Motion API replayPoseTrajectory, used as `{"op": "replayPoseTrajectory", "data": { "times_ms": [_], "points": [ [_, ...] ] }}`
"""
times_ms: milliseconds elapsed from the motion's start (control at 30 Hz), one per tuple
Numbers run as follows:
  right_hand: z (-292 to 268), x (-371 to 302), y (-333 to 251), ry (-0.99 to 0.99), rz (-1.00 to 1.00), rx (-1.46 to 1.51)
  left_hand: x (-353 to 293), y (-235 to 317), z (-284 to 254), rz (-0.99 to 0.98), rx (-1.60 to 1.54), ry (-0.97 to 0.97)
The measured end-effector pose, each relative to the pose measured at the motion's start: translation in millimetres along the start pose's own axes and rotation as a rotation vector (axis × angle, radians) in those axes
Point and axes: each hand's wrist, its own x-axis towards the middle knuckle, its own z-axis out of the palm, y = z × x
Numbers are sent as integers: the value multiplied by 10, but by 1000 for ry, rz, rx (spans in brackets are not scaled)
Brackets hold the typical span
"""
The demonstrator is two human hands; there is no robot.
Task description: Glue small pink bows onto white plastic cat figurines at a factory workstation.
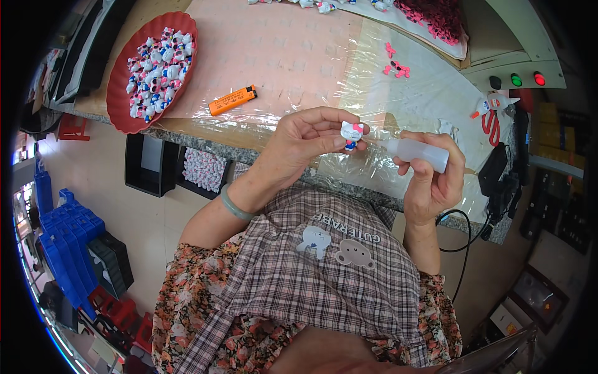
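Between the thumb and fingers of my left hand [305,138] is a small white cat figurine [352,132] with a pink bow and a blue body. My right hand [436,177] grips a translucent white squeeze bottle [418,153], tipped on its side. Its thin nozzle points left and reaches close to the figurine's side; whether it touches I cannot tell. Both hands are above the near edge of the table. Beyond my left hand lies an orange lighter [233,100] on the plastic-covered tabletop [280,56].
A red scalloped tray [116,103] full of figurines stands at the left. Pink bow pieces [397,69] lie at the far right, near a heap of dark pink parts [430,19]. Red-handled scissors [491,128] and another glue bottle [498,101] sit right. Black bins [149,165] are below the table edge.
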Motion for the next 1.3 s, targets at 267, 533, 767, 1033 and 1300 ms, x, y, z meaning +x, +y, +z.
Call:
{"op": "replayPoseTrajectory", "data": {
  "times_ms": [267,533,767,1033,1300],
  "points": [
    [-7,0,20,56,-9,12,25,5,-2,-1,-9,-17],
    [-142,132,263,187,286,427,-10,26,-87,-38,-46,70],
    [-197,283,537,132,558,396,6,-5,-105,-33,-88,57],
    [-32,686,937,-58,292,-444,15,9,-133,-43,-96,70],
    [-6,882,1162,-213,92,-666,-13,8,-174,-42,-88,89]
  ]
}}
